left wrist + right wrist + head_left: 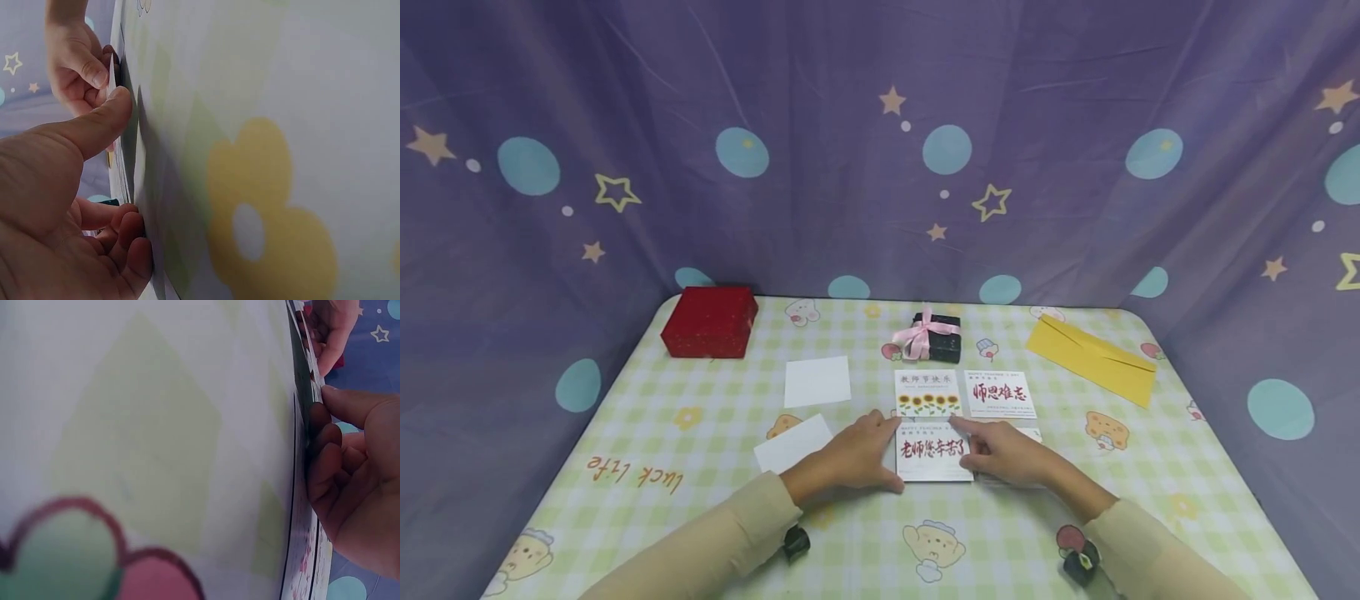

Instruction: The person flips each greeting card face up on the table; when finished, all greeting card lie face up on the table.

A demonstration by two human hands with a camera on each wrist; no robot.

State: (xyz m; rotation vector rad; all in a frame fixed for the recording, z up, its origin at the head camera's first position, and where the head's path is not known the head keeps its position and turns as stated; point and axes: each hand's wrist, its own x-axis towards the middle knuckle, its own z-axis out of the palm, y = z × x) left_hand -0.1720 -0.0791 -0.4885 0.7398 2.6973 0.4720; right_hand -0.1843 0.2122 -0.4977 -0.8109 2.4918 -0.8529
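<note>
In the head view a white greeting card (934, 467) with red brush lettering lies near the middle of the table, between the two hands. The left hand (859, 454) holds its left edge, thumb at the near corner and fingers at the far one. The right hand (1009, 452) holds the right edge; in the right wrist view its thumb (353, 405) meets the card's rim. Just beyond sits a card with sunflowers (928, 406), beside another red-lettered card (1000, 393). The right hand mostly covers a further white card (1032, 433).
Two blank white cards (817, 382) lie at the left, the nearer one partly under the left forearm. Toward the back are a red box (710, 323), a dark gift box (944, 337) with a pink ribbon, and a yellow envelope (1093, 360). A patterned curtain (865, 167) hangs behind.
</note>
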